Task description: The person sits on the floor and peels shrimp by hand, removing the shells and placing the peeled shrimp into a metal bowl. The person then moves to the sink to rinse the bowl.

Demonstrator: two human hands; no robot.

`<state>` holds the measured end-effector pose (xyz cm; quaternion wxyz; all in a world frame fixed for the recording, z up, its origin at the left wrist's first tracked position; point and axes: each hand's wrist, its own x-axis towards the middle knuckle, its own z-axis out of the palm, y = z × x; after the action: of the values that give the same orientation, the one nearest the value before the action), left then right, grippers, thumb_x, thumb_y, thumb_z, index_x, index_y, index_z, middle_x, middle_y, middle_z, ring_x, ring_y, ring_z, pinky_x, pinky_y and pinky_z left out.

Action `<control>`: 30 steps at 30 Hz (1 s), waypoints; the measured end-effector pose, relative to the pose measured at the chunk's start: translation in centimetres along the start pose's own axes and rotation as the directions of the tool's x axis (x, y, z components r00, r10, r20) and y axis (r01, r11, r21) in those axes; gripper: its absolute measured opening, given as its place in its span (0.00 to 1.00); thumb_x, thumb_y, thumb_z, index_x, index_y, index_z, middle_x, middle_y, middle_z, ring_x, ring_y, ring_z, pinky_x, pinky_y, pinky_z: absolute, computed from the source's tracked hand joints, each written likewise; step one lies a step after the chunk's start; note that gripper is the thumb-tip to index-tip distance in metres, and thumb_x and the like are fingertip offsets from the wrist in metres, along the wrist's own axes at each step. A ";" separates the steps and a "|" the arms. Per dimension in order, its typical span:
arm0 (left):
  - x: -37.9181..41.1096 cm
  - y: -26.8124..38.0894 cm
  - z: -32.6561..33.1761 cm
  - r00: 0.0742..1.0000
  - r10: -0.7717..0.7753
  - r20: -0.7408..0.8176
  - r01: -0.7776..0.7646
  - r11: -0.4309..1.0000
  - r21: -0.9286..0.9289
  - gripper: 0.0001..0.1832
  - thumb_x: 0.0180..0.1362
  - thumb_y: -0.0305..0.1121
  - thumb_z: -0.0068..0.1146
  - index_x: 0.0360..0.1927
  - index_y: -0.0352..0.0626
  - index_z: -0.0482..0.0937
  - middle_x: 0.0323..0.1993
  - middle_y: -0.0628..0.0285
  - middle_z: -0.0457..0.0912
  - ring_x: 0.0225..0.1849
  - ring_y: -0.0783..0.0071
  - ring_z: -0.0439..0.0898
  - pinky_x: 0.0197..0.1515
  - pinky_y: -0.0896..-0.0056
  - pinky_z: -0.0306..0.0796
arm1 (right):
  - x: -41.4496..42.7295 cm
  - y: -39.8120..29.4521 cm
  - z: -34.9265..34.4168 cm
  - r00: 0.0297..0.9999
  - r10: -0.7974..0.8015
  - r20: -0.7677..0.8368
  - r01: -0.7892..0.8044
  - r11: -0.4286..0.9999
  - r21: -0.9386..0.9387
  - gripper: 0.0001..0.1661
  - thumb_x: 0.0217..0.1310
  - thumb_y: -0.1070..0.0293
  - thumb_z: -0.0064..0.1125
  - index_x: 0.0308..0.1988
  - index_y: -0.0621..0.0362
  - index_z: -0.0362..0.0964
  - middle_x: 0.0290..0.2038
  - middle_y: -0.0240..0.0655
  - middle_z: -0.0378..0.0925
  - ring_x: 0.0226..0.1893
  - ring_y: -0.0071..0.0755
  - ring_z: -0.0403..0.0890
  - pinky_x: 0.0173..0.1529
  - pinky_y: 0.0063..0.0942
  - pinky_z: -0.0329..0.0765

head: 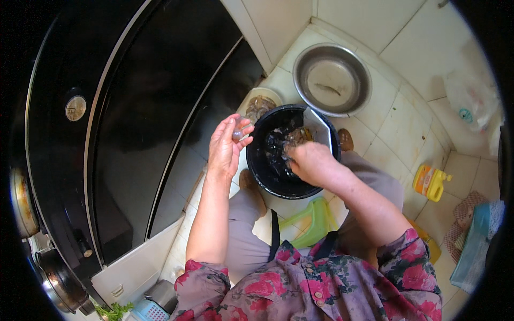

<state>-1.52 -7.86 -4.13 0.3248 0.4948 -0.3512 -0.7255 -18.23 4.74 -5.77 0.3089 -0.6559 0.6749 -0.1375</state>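
Observation:
My left hand (229,144) is raised at the left rim of a black plastic bucket (261,176), holding a greyish translucent peeled shrimp (238,130) between thumb and fingers. Over the bucket reaches my right hand (309,160), blurred, its fingertips pointing down inside; whether they hold anything cannot be told. A dark plastic bag lines part of the bucket, with brownish scraps (298,137) in it. Behind my left hand stands a pale container (270,93) of whole shrimp (259,107). A steel basin (299,78) beyond the bucket holds one small dark piece (328,89).
A green plastic stool (311,224) shows between my legs. Black cabinet-like panels (140,120) stand at left, with pots below. On the tiled floor at right are a yellow detergent bottle (429,182) and cloths (468,224); a plastic bag (470,100) hangs above.

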 end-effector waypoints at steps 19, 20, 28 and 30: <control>12.9 -5.2 -2.8 0.973 -0.227 -0.044 0.225 0.884 0.410 0.20 0.66 0.37 0.40 0.60 0.41 0.63 0.55 0.56 0.70 0.47 0.65 0.76 0.44 0.64 0.72 | -0.5 -1.6 -2.0 0.982 0.091 0.166 -0.078 0.993 -0.085 0.06 0.52 0.71 0.51 0.30 0.59 0.74 0.26 0.44 0.79 0.30 0.45 0.82 0.34 0.37 0.78; 12.9 -5.3 -3.0 0.967 -0.244 -0.075 0.252 0.859 0.445 0.22 0.66 0.37 0.40 0.61 0.41 0.61 0.58 0.55 0.67 0.48 0.62 0.75 0.47 0.62 0.72 | -0.6 -1.5 -1.8 0.982 0.074 0.175 -0.058 0.994 -0.092 0.06 0.52 0.71 0.51 0.31 0.59 0.74 0.26 0.44 0.79 0.30 0.45 0.82 0.34 0.37 0.78; 8.1 -0.4 -2.9 0.988 -0.130 -0.083 0.149 0.943 0.297 0.23 0.65 0.34 0.45 0.61 0.38 0.60 0.48 0.54 0.75 0.37 0.68 0.80 0.34 0.74 0.75 | -1.5 -0.5 -4.6 0.999 -0.044 -0.024 0.044 0.999 0.030 0.07 0.52 0.69 0.54 0.25 0.61 0.72 0.23 0.47 0.76 0.25 0.52 0.78 0.30 0.42 0.74; 5.3 0.6 -0.5 0.996 -0.088 -0.032 0.092 0.986 0.142 0.22 0.65 0.33 0.44 0.61 0.39 0.60 0.46 0.52 0.75 0.37 0.68 0.80 0.33 0.74 0.75 | -2.2 0.3 -7.3 0.994 -0.036 -0.100 0.052 0.986 0.158 0.06 0.52 0.70 0.54 0.27 0.62 0.73 0.23 0.47 0.75 0.24 0.52 0.77 0.29 0.39 0.74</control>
<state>-2.58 -12.58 -6.34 0.2597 0.5414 -0.3757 -0.7059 -22.94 5.28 0.24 0.3245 -0.6362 0.6612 -0.2295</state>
